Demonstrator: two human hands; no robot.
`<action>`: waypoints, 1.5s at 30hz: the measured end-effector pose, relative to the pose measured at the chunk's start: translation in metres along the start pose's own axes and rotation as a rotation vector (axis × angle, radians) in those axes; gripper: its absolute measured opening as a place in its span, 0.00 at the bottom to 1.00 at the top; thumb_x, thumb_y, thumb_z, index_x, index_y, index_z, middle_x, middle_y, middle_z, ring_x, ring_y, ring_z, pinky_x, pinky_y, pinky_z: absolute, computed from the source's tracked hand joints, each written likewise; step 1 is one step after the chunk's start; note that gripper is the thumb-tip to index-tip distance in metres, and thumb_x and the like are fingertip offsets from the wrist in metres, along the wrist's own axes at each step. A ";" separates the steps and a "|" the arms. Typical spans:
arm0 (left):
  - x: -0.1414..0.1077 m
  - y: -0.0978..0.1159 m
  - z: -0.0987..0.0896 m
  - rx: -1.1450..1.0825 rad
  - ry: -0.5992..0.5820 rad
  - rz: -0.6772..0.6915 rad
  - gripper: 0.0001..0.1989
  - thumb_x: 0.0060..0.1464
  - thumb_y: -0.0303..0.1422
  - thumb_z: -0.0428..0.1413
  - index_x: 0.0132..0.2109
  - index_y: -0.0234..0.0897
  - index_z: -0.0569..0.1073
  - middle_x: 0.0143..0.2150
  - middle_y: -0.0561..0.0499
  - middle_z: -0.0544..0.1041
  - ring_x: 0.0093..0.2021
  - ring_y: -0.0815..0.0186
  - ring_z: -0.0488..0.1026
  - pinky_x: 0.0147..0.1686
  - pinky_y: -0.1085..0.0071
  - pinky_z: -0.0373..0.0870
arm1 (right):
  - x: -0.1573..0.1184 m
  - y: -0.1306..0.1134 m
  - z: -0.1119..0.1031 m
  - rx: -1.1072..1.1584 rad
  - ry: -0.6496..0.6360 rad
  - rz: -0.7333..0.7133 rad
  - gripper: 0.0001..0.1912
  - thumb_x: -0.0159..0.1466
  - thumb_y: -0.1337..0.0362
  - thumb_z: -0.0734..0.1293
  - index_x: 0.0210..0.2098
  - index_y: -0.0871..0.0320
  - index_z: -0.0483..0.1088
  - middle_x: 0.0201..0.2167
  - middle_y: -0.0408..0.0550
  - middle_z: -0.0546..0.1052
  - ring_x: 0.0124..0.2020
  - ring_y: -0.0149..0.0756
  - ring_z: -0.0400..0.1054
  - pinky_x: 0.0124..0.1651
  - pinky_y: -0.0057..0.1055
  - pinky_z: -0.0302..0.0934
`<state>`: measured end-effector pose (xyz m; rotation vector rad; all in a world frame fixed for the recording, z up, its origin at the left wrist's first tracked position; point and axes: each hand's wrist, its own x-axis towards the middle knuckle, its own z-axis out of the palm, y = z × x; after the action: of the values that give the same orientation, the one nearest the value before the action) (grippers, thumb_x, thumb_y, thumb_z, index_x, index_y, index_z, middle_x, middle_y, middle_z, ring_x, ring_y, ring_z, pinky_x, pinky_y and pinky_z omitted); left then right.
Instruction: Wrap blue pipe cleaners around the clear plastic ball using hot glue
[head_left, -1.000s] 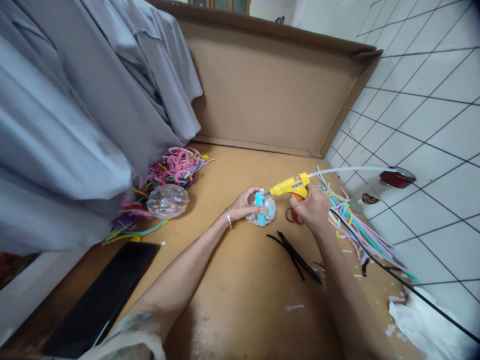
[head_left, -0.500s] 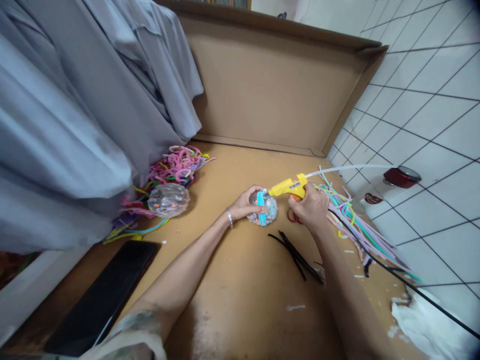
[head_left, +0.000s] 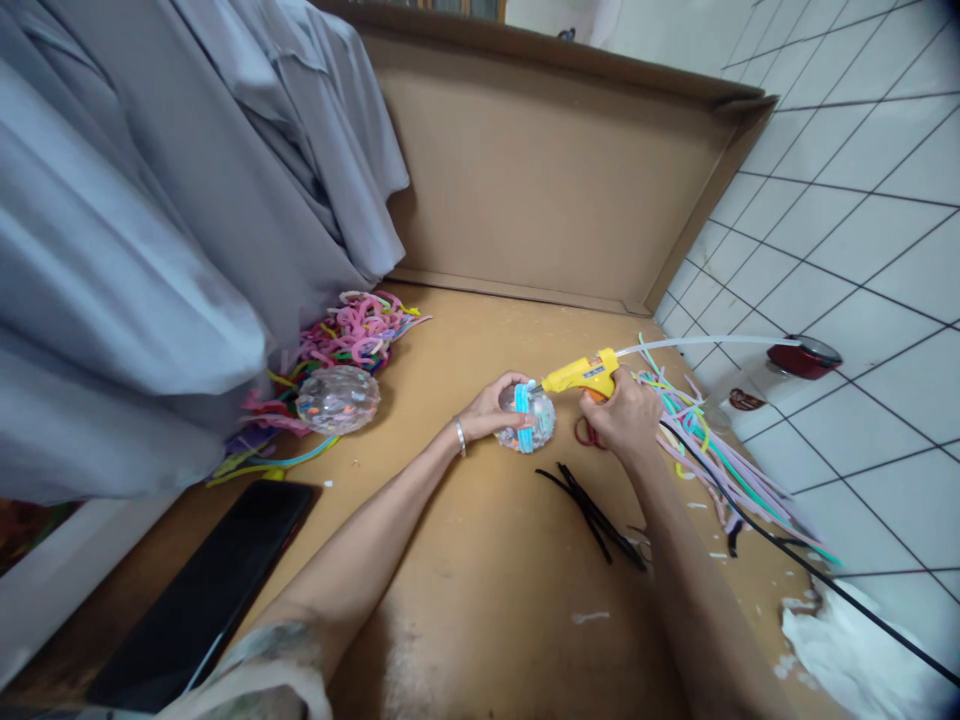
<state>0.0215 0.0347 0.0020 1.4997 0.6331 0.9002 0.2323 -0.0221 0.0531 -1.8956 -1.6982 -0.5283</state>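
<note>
In the head view, a person's left hand closed its fingers around a clear ball with a blue band, mid-desk, while the right hand gripped a yellow glue gun, its tip at the band's far end. Gluing appeared under way; the next move seemingly called for a steady ball and measured squeeze.

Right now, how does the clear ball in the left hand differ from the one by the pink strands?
The held ball has a blue band across it; the loose ball shows none. The left hand grips the held ball, with the nozzle of the glue gun near the band, while the loose ball sits untouched by the pink strands. Both are see-through and rounded, with coloured specks.
</note>
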 end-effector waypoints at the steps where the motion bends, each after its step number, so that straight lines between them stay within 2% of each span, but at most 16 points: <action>1: 0.000 0.000 0.000 -0.003 0.000 -0.003 0.30 0.35 0.35 0.67 0.47 0.35 0.66 0.37 0.53 0.70 0.36 0.69 0.66 0.39 0.71 0.63 | 0.000 0.000 -0.001 0.002 0.001 0.004 0.18 0.55 0.55 0.62 0.39 0.61 0.70 0.27 0.51 0.74 0.30 0.42 0.67 0.33 0.32 0.52; 17: -0.001 0.001 -0.001 0.052 0.004 0.042 0.29 0.36 0.35 0.67 0.48 0.36 0.68 0.43 0.50 0.71 0.43 0.64 0.68 0.46 0.67 0.65 | -0.002 -0.005 -0.001 -0.030 0.009 0.020 0.17 0.54 0.55 0.62 0.37 0.60 0.70 0.26 0.48 0.71 0.29 0.40 0.64 0.34 0.32 0.51; 23: -0.001 0.001 -0.001 0.055 0.000 0.030 0.30 0.37 0.35 0.67 0.48 0.36 0.67 0.42 0.50 0.71 0.41 0.65 0.68 0.44 0.68 0.65 | -0.003 -0.006 -0.002 -0.076 -0.025 0.052 0.17 0.54 0.55 0.61 0.37 0.60 0.70 0.23 0.47 0.70 0.27 0.39 0.62 0.32 0.32 0.49; 28: -0.001 0.001 -0.001 0.048 -0.002 0.032 0.29 0.36 0.35 0.67 0.47 0.36 0.67 0.41 0.51 0.70 0.39 0.66 0.67 0.42 0.69 0.64 | -0.003 -0.005 0.000 -0.087 -0.005 0.058 0.17 0.54 0.55 0.61 0.36 0.59 0.70 0.21 0.46 0.69 0.25 0.39 0.61 0.30 0.31 0.48; 37: -0.001 0.001 -0.001 0.059 -0.002 0.045 0.29 0.36 0.35 0.67 0.47 0.36 0.67 0.42 0.51 0.70 0.40 0.66 0.67 0.43 0.69 0.63 | -0.001 -0.004 -0.001 -0.097 -0.072 0.065 0.16 0.54 0.55 0.61 0.35 0.60 0.70 0.24 0.49 0.72 0.25 0.39 0.63 0.29 0.31 0.46; 45: -0.001 0.004 -0.001 0.072 -0.007 0.035 0.29 0.35 0.37 0.67 0.46 0.37 0.67 0.42 0.51 0.69 0.40 0.65 0.66 0.43 0.69 0.61 | -0.002 -0.004 -0.002 -0.117 -0.095 0.073 0.15 0.55 0.55 0.61 0.34 0.59 0.69 0.23 0.49 0.71 0.25 0.39 0.63 0.28 0.31 0.45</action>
<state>0.0199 0.0337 0.0059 1.5816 0.6417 0.9063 0.2277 -0.0248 0.0535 -2.0880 -1.6824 -0.5269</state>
